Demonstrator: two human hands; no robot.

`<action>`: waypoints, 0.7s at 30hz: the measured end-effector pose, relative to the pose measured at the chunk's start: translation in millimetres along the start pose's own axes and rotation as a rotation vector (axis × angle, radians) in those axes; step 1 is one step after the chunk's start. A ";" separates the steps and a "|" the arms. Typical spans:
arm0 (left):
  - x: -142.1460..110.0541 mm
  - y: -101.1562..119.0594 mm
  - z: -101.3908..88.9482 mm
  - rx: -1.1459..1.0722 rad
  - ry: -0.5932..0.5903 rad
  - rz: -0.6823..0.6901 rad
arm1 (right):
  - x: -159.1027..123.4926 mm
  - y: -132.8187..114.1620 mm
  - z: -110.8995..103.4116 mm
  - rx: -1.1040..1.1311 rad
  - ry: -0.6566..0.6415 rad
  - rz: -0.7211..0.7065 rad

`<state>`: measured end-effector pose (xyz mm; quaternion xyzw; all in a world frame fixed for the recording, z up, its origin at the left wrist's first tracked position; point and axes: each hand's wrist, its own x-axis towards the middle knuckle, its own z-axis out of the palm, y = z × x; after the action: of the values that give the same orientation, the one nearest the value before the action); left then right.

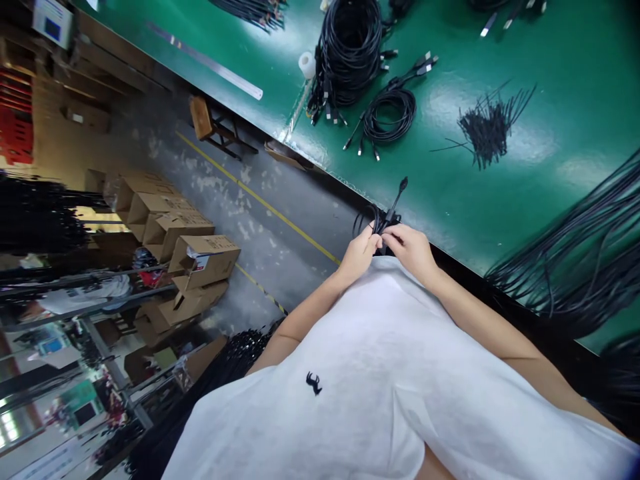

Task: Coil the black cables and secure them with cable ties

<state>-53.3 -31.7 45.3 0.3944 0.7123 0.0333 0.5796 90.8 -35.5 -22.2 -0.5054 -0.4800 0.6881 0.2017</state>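
Note:
My left hand (357,257) and my right hand (410,250) meet just below the bench edge, with fingers pinching a small coiled black cable (373,223) between them. The cable's moulded plug (403,185) sticks up past the edge over the green workbench (450,200). Farther up the bench lie a smaller tied cable coil (389,117) and a large bundle of black cables (349,57). Part of the held cable is hidden by my fingers.
A tuft of thin black wires (490,127) and long loose black cables (575,253) lie on the bench at right. A white tape roll (307,65) and steel ruler (205,60) are farther back. Below the edge are a wooden stool (210,123) and stacked cardboard boxes (200,263).

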 end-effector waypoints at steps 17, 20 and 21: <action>23.1 14.1 -32.8 -0.452 -0.245 -0.019 | 46.2 -58.5 -49.7 -1.083 -0.371 -1.078; 24.3 16.2 -34.6 -0.525 -0.260 -0.061 | 47.0 -68.6 -53.6 -1.098 -0.496 -0.992; 24.7 16.7 -34.4 -0.533 -0.268 -0.078 | 46.5 -71.2 -53.9 -1.120 -0.539 -0.952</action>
<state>-74.2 8.7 45.3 0.2016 0.6100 0.1446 0.7526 105.0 57.1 14.4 -0.0870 -0.9531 0.2821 0.0665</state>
